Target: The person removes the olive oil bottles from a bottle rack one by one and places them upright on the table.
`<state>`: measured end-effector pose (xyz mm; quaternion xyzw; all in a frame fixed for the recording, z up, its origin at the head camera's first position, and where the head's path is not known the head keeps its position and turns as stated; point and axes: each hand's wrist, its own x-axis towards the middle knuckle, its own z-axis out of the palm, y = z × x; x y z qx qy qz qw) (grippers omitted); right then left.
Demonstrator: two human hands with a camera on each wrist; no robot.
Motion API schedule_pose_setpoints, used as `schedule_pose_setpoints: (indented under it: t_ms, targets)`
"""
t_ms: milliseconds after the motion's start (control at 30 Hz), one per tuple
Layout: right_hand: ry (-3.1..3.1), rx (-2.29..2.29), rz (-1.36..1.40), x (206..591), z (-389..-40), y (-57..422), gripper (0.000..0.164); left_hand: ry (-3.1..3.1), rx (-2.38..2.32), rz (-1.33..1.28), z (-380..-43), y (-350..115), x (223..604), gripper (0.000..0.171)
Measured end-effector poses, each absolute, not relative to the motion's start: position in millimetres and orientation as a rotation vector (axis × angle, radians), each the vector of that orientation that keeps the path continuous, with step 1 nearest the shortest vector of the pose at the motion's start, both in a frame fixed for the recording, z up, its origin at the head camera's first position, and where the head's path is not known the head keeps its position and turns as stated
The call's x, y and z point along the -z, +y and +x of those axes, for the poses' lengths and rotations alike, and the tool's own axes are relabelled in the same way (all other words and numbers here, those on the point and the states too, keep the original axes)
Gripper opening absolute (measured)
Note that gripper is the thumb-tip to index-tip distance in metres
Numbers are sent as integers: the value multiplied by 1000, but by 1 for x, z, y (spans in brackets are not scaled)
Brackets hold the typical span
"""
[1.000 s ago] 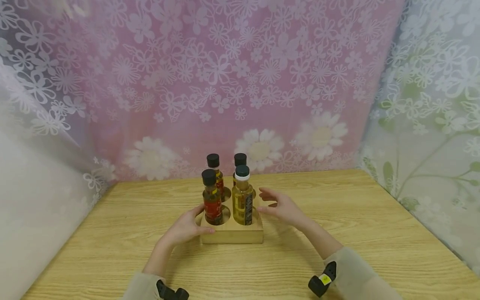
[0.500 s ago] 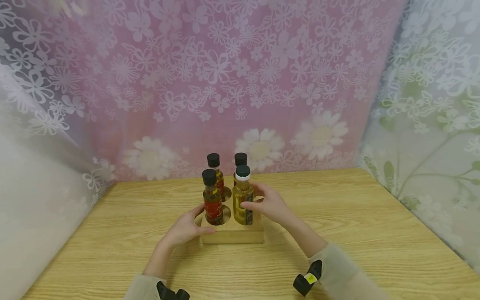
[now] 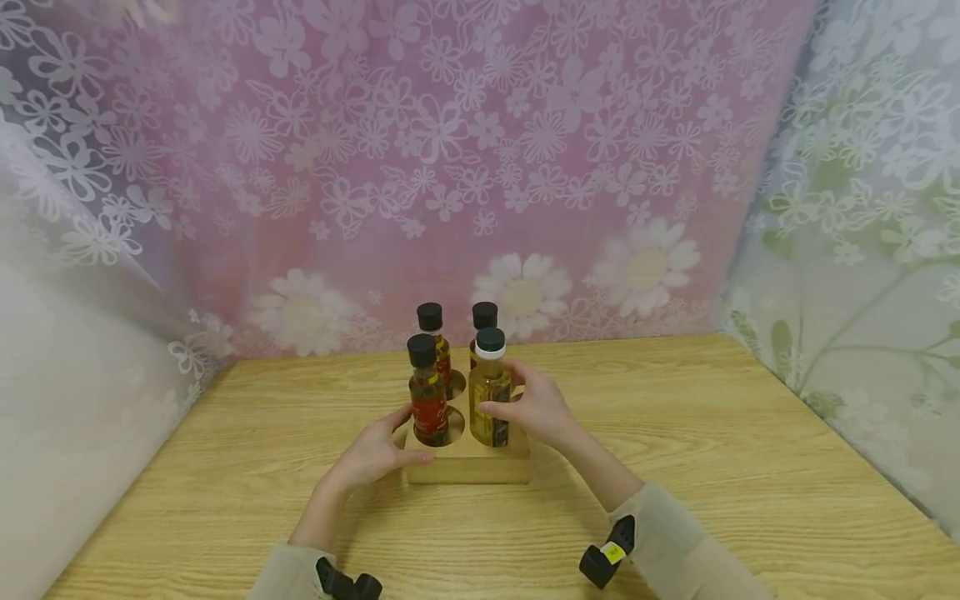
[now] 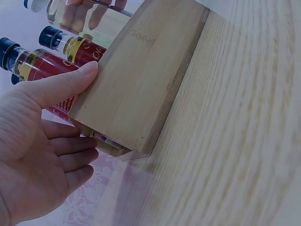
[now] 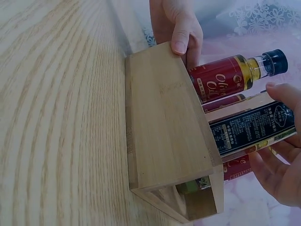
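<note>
A wooden bottle rack (image 3: 468, 471) with round holes stands on the table. Its front left corner is held by my left hand (image 3: 373, 452), the thumb on the upper front edge and the fingers along the side. My right hand (image 3: 542, 408) grips a bottle of pale yellow oil (image 3: 482, 385) in the front right hole, thumb across the front and fingers behind. This bottle has a dark green cap and, in the right wrist view, a black printed label (image 5: 249, 125). At front left stands a red-labelled olive oil bottle (image 3: 429, 408) with a black cap.
Behind these, another red-labelled bottle (image 3: 442, 360) and a black-capped bottle (image 3: 484, 315), mostly hidden, stand in the back holes. The wood-grain table (image 3: 675, 433) extends around the rack. A pink floral curtain (image 3: 375, 167) hangs along the back edge, with pale curtains at both sides.
My right hand has moved left from beside the rack and taken hold of the pale oil bottle. The left hand keeps its place on the rack.
</note>
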<state>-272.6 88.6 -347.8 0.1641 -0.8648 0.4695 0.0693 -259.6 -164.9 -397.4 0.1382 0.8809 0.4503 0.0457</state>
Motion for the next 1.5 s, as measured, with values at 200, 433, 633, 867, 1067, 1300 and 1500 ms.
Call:
schedule_pose_setpoints:
  t_ms: [200, 433, 633, 867, 1067, 1300, 1500]
  targets:
    - [-2534, -1516, 475, 337, -271, 95, 72, 2679, -1377, 442, -259, -165, 396, 94]
    - [-2451, -1577, 531, 310, -274, 111, 66, 2675, -1372, 455, -259, -166, 395, 94]
    - [-2348, -1609, 565, 294, -280, 129, 60, 2660, -1394, 461, -259, -165, 395, 94]
    - [-2367, -1552, 504, 286, -288, 156, 61, 2674, -1385, 458, -259, -165, 395, 94]
    - [-2420, -1478, 401, 295, -301, 181, 65, 2684, -1373, 440, -258, -165, 395, 94]
    - [-2466, -1435, 272, 314, -319, 210, 74, 2698, -1359, 445, -259, -166, 397, 94]
    - [-2495, -1405, 171, 330, -331, 234, 78, 2704, -1355, 461, -259, -166, 396, 94]
